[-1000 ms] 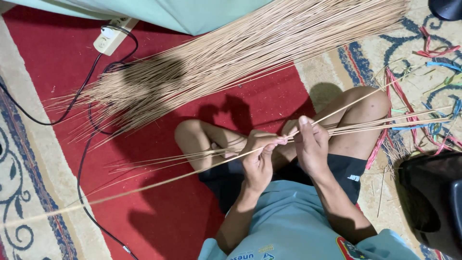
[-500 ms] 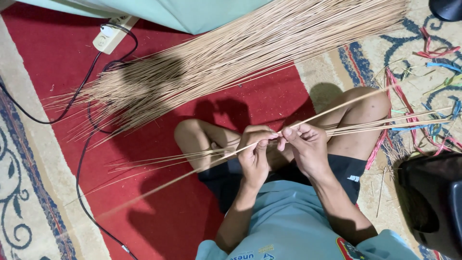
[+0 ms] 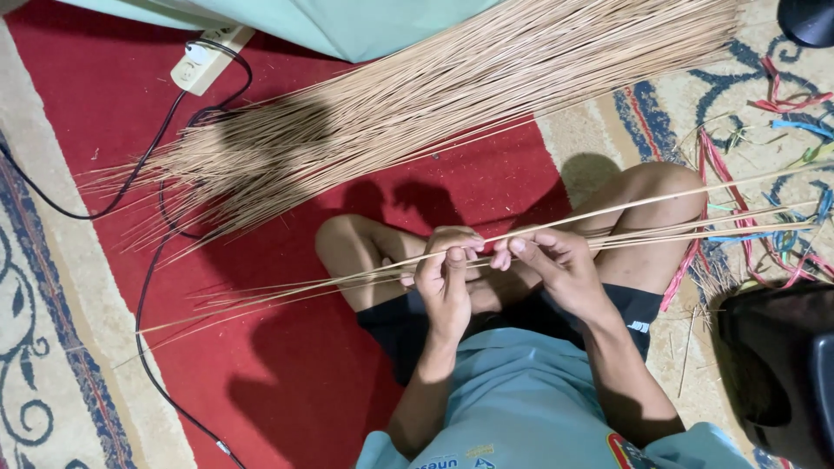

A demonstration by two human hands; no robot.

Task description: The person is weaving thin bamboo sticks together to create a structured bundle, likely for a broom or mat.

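Flanking both hands (image 3: 499, 269): stick pile (image 3: 417, 113), cable (image 3: 148, 287).

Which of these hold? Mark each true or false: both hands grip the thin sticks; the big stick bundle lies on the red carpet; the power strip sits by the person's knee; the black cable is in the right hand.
1. Both hands grip the thin sticks. True: the left hand and right hand pinch the thin sticks over the lap.
2. The big stick bundle lies on the red carpet. True.
3. The power strip sits by the knee. False: it lies at the far top left, beyond the bundle.
4. The black cable is in the right hand. False: it lies on the carpet, touched by neither hand.
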